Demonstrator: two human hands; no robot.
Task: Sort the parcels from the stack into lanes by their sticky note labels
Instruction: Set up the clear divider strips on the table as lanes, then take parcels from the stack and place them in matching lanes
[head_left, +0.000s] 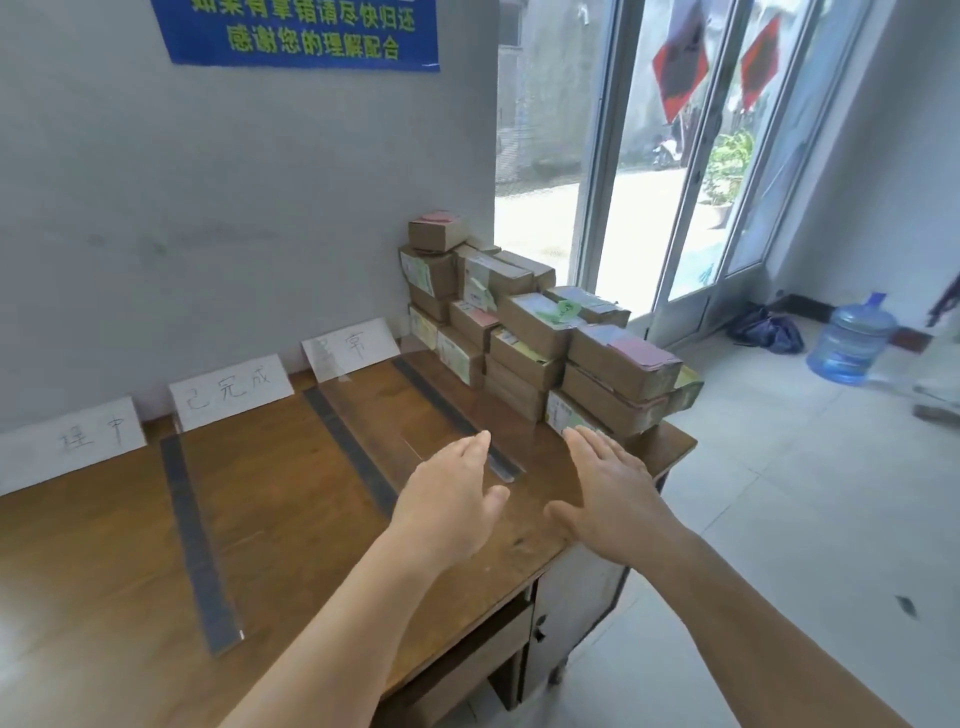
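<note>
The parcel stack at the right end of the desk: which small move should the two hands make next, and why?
Probably reach both hands forward and take the nearest top parcel, the one with the pink note. The left hand and right hand are open and empty, just short of the stack, and the taped lanes hold no parcels yet.

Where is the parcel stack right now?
In the head view, the parcel stack sits on the desk's far right corner, beside the window, just beyond the open right hand.
</note>
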